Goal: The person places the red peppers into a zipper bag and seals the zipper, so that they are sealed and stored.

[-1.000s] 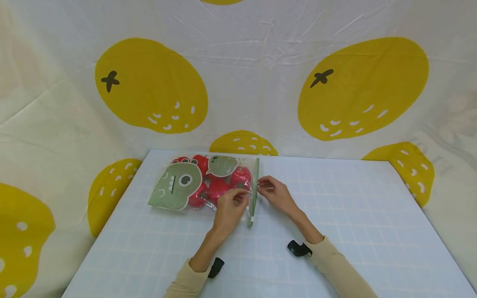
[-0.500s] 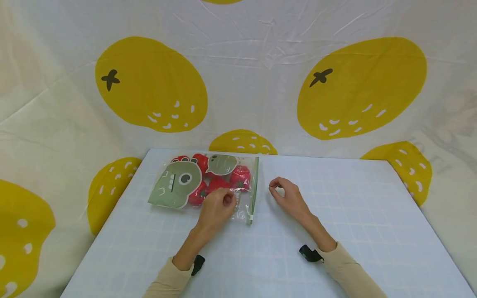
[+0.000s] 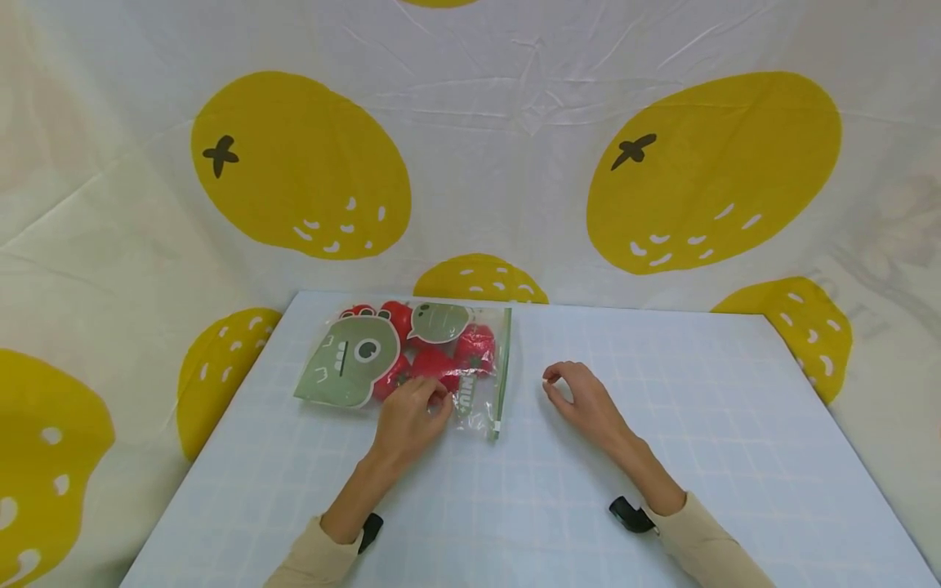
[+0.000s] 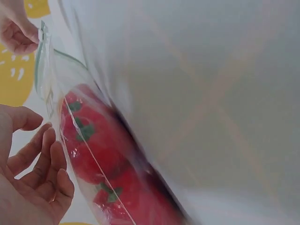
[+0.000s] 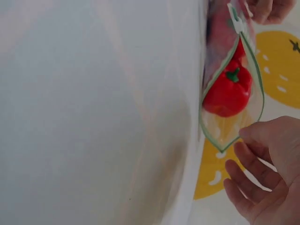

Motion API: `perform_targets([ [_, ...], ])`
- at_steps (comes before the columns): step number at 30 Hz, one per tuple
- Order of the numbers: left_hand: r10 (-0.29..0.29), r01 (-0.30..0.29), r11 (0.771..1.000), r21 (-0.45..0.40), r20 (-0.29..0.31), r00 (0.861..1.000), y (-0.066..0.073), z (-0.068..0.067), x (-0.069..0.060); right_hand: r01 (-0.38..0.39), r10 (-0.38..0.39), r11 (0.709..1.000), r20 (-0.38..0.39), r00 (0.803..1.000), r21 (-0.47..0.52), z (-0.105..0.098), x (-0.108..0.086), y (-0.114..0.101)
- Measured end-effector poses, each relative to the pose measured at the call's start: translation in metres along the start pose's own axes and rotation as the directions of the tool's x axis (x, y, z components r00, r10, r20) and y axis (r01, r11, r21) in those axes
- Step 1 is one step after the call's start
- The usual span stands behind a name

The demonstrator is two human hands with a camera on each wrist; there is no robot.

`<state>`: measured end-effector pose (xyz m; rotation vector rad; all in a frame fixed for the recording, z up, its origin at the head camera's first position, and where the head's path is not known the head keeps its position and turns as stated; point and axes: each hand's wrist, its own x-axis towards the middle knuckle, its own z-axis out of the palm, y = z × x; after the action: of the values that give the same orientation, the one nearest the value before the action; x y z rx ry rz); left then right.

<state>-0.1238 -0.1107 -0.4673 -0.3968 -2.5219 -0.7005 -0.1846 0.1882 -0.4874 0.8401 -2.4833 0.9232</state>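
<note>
A clear zip bag (image 3: 341, 380) with a green dinosaur print lies on the table, holding several red bell peppers (image 5: 228, 96) with green stems. Its green-edged mouth (image 5: 260, 84) faces right and gapes in the right wrist view; a white slider (image 3: 497, 425) sits at the near end. My left hand (image 3: 412, 416) hovers at the bag's near side, covering part of it, fingers loosely curled with nothing between them. To the right of the mouth, apart from the bag, is my right hand (image 3: 588, 406), its thumb and index finger bent toward each other, holding nothing.
The table (image 3: 698, 392) has a pale blue checked cover. Behind it hangs a white cloth (image 3: 500, 180) with yellow fruit prints. Each wrist carries a small black camera (image 3: 630, 514).
Both hands have drawn away from the bag's zip edge: the left moved left and nearer me, the right moved right and nearer me. The bag has stayed in place.
</note>
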Motion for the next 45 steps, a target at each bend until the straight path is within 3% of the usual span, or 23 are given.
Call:
perform_targets([
  [10, 0.053, -0.055, 0.997, 0.051, 0.042, 0.998, 0.008, -0.002, -0.011, -0.028, 0.027, 1.000, 0.078, 0.997, 0.005, 0.002, -0.009, -0.016],
  [18, 0.040, -0.040, 0.999, -0.003, 0.068, 0.997, 0.018, 0.004, -0.023, -0.041, 0.037, 0.999, 0.108, 0.993, 0.029, 0.007, -0.013, -0.026],
  [23, -0.022, 0.021, 1.000, 0.007, 0.139, 0.990, 0.028, 0.008, -0.028, -0.034, 0.027, 0.998, 0.118, 0.993, 0.051, 0.013, -0.015, -0.033],
  [31, -0.140, 0.140, 0.990, 0.019, 0.266, 0.954, 0.037, 0.014, -0.034, -0.066, 0.047, 0.991, 0.163, 0.985, 0.114, 0.022, -0.015, -0.042],
  [37, -0.209, 0.241, 0.968, -0.070, 0.304, 0.930, 0.044, 0.019, -0.035, -0.073, 0.036, 0.981, 0.202, 0.979, 0.179, 0.027, -0.014, -0.049],
  [40, -0.245, 0.296, 0.948, -0.119, 0.321, 0.915, 0.047, 0.020, -0.035, -0.091, 0.034, 0.972, 0.250, 0.968, 0.218, 0.028, -0.012, -0.051],
  [45, -0.297, 0.403, 0.888, -0.222, 0.392, 0.871, 0.050, 0.021, -0.033, -0.156, 0.062, 0.954, 0.338, 0.939, 0.257, 0.029, -0.009, -0.054],
])
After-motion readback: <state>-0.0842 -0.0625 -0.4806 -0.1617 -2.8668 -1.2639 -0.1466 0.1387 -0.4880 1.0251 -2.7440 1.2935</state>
